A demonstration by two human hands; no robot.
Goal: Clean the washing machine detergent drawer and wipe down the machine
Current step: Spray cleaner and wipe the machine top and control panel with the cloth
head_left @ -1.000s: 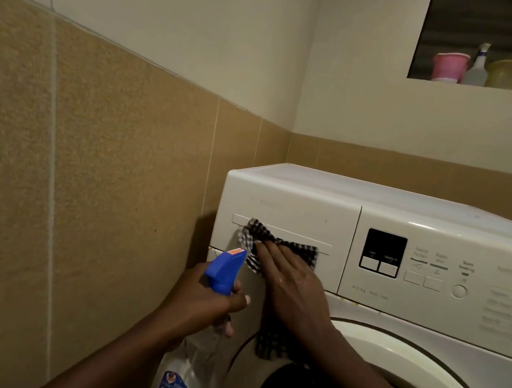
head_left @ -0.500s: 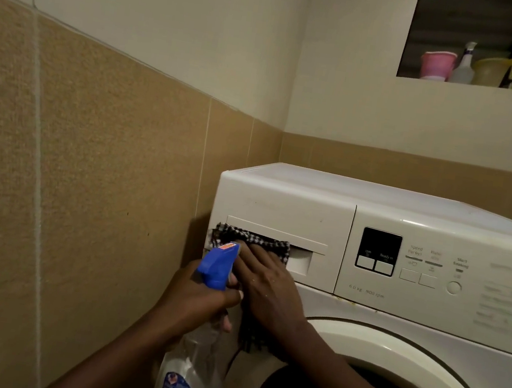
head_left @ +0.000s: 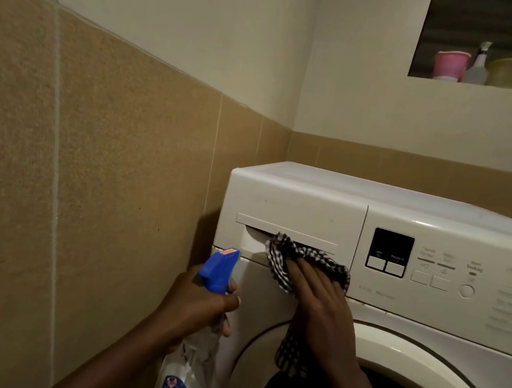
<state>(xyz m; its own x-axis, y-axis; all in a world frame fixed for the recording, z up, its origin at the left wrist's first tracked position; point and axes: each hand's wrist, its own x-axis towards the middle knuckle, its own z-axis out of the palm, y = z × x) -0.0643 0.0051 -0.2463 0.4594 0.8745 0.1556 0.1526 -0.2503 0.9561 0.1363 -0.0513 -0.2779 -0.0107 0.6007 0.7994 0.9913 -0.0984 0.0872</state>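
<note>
A white front-loading washing machine point(head_left: 443, 218) stands in the corner. Its detergent drawer point(head_left: 295, 213) is shut, at the upper left of the front panel. My right hand point(head_left: 321, 306) presses a black-and-white checked cloth point(head_left: 285, 258) flat against the right part of the drawer's handle recess, fingers straight; the cloth's tail hangs below my palm. My left hand point(head_left: 198, 305) grips the neck of a clear spray bottle point(head_left: 187, 379) with a blue trigger head point(head_left: 218, 268), held upright just left of the drawer.
A tan tiled wall point(head_left: 83, 184) runs close along the machine's left side. The control panel point(head_left: 436, 270) with display and buttons lies right of the drawer. The round door point(head_left: 414, 367) is below. A wall niche point(head_left: 499, 67) above holds cups and bottles.
My right hand slid the cloth left along the drawer recess and now back to the right. The left hand kept hold of the spray bottle, hardly moving.
</note>
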